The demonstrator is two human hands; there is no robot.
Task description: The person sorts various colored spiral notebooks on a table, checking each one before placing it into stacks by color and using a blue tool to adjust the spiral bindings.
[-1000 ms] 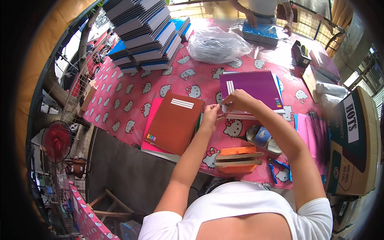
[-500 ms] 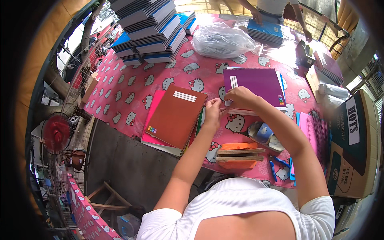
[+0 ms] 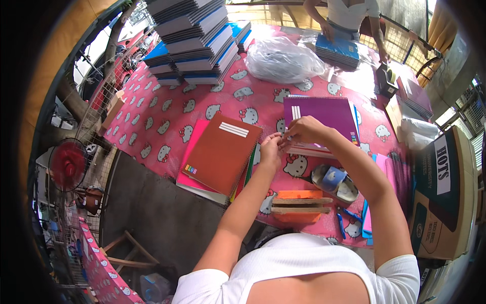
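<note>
Head view: left hand (image 3: pixel 272 147) and right hand (image 3: pixel 302 130) pinched together (item too small to identify) over purple notebook (image 3: pixel 320 117); orange notebook (image 3: pixel 221 152) at nine o'clock.

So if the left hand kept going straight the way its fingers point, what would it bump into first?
Most likely the right hand, since the left hand points up and right at it, fingertips nearly meeting. Beyond that lies the purple notebook. Depth is hard to judge.

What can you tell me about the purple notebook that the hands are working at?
The purple notebook is a spiral-bound book with a plain purple cover bearing a few short white bars near its top left corner. It lies flat and closed on a small stack of notebooks on the pink patterned tablecloth. The right hand rests over its lower left edge, the left hand just beside it.
</note>
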